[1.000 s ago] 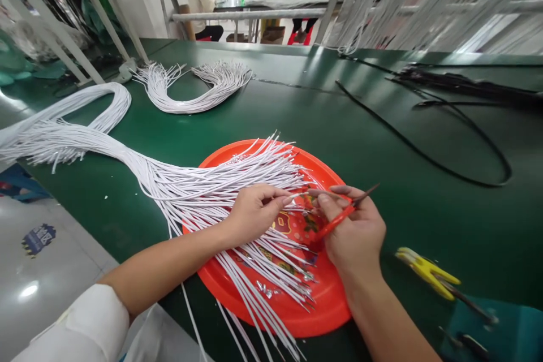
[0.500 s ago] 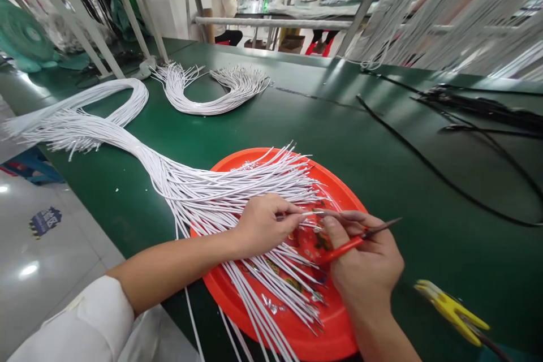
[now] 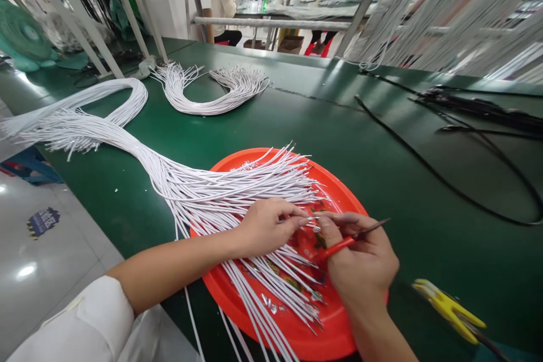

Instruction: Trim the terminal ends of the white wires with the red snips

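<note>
A round orange tray [image 3: 352, 198] sits on the green table near me. A fanned bundle of thin white wires [image 3: 199, 192] lies across it, the stripped ends pointing right. My left hand [image 3: 265, 225] rests on the bundle and pinches one white wire end between thumb and forefinger. My right hand [image 3: 365, 263] is closed on a small red-handled snipper [image 3: 345, 242], its blades pointing right. The right thumb and forefinger also meet the same wire end over the tray. Small foil scraps [image 3: 269, 304] lie on the tray's near part.
A yellow snipper [image 3: 449, 308] lies on the table at the right. A second white wire bundle [image 3: 212, 93] curls at the back left. Black cables [image 3: 445, 178] loop across the right side. White wires hang from a rack [image 3: 445, 5] above. People sit at tables behind.
The view shifted up and left after the first frame. Since then my right hand has drawn slightly left toward my left fingers, and the snipper tip has tilted a little upward.
</note>
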Motion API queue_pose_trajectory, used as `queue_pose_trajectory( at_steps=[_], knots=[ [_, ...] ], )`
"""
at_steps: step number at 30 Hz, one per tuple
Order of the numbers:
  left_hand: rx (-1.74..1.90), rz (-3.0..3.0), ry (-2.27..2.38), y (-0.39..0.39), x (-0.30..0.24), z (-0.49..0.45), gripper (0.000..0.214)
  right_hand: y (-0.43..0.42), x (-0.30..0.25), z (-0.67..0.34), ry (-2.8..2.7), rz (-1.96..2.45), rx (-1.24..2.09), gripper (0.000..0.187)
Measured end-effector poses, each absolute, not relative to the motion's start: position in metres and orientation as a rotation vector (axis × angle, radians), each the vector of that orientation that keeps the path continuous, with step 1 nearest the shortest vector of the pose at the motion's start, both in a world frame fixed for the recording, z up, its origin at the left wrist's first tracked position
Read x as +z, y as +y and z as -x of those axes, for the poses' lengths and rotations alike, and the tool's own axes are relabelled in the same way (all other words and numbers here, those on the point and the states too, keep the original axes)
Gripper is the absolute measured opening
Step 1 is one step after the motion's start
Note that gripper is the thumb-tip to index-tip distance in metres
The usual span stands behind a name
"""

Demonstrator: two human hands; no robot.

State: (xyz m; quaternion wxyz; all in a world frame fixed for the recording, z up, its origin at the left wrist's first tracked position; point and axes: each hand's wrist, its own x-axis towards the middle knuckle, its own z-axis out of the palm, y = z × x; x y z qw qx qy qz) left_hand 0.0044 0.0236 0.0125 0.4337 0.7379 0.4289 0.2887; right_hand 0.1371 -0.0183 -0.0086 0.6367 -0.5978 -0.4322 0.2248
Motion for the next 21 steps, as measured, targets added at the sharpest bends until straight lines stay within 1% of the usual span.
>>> queue_pose_trajectory(
  at_steps=[3,7,9,14,21],
  knots=[
    [0.729,-1.868,1.103,0.0233,0.0132,-0.0047,0.017,-0.0207,-0.0122,-0.1388,-1.04,1.381,0.475,0.017],
    [0.738,-2.032,1.111,0.0224,0.0115,-0.0038,0.019,-0.0241,-0.0175,-0.142,-1.309,1.472,0.262,0.012],
    [0.702,-2.049,1.123,0.0223,0.0112,-0.0035,0.018,-0.0246,-0.0183,-0.143,-1.386,1.514,0.215,0.01],
    [0.663,-1.84,1.128,0.0228,0.013,-0.0039,0.015,-0.0222,-0.0154,-0.143,-1.202,1.558,0.352,0.013],
    [0.674,-1.703,1.122,0.0229,0.0149,-0.0046,0.017,-0.0207,-0.0137,-0.1418,-1.167,1.517,0.384,0.013]
  ],
)
